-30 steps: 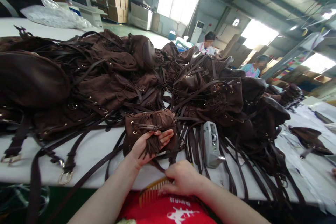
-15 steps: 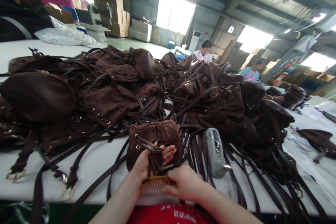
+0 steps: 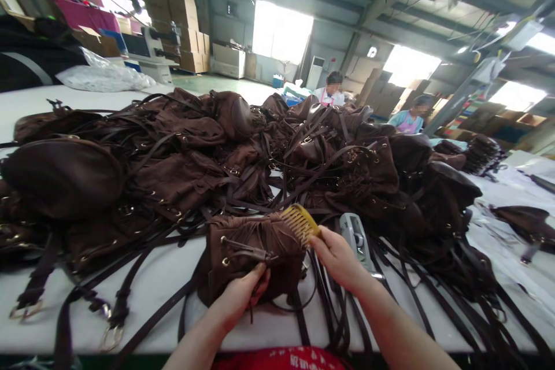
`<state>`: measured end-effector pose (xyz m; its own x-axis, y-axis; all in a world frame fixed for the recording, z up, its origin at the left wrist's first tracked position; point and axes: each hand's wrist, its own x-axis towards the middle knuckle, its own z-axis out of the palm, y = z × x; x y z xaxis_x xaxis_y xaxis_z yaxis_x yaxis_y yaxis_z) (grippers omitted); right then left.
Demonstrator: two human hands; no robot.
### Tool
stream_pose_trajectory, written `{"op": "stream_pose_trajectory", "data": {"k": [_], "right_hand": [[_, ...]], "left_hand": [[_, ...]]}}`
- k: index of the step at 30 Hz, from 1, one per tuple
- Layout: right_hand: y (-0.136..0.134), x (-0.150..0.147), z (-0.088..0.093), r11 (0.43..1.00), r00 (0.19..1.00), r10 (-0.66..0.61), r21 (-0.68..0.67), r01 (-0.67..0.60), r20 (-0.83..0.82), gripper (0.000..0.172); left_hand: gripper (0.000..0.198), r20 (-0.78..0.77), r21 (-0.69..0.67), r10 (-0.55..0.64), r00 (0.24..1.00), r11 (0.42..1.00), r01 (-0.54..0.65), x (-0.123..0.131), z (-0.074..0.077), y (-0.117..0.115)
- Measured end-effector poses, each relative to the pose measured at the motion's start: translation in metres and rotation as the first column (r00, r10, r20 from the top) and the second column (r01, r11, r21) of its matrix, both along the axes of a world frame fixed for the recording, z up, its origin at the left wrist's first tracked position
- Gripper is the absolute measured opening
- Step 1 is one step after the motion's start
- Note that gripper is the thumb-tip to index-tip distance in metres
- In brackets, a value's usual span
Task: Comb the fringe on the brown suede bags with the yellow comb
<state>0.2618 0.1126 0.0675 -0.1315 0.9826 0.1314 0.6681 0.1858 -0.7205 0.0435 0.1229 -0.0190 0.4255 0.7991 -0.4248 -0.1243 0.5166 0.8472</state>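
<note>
A small dark brown bag (image 3: pixel 243 234) with brass eyelets lies in front of me on the white table. My left hand (image 3: pixel 248 290) is closed at the bag's front, thumb and fingers pinching the drawstring tassel (image 3: pixel 269 256); most of its fringe is hidden by the fingers and the dark bag. In my right hand (image 3: pixel 336 254) is a yellow wide-toothed comb (image 3: pixel 300 223), gripped by one end. Its teeth point down and left over the bag's upper right edge, close to the fringe there.
Brown bags (image 3: pixel 182 167) with straps and buckles are heaped across the table (image 3: pixel 165 306). A grey tape dispenser (image 3: pixel 355 237) stands right of the bag, among loose straps. Two people work beyond the heap. A clear plastic bag (image 3: pixel 104 76) lies at the back left.
My right hand has lifted the comb from the near edge up to the bag's upper right. My left hand has turned from an open palm under the tassel to a pinch on it.
</note>
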Motion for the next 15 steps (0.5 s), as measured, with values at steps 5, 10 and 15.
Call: {"op": "stream_pose_trajectory", "data": {"k": [5,10,15], "right_hand": [[0.005,-0.002,-0.002,0.994,0.959,-0.04,0.111,0.009,0.28,0.027],[-0.022,-0.017,-0.002,0.975,0.847,0.16,0.05,-0.214,0.507,0.02],[-0.02,-0.005,-0.01,0.984,0.676,0.069,0.063,-0.168,0.733,0.021]], "left_hand": [[0.044,0.006,0.103,-0.056,0.998,0.993,0.055,-0.018,0.019,-0.014],[0.04,0.041,0.08,-0.073,0.997,0.994,0.069,-0.023,0.023,-0.015],[0.045,0.194,0.071,-0.202,0.96,0.979,0.191,-0.024,0.018,-0.017]]}}
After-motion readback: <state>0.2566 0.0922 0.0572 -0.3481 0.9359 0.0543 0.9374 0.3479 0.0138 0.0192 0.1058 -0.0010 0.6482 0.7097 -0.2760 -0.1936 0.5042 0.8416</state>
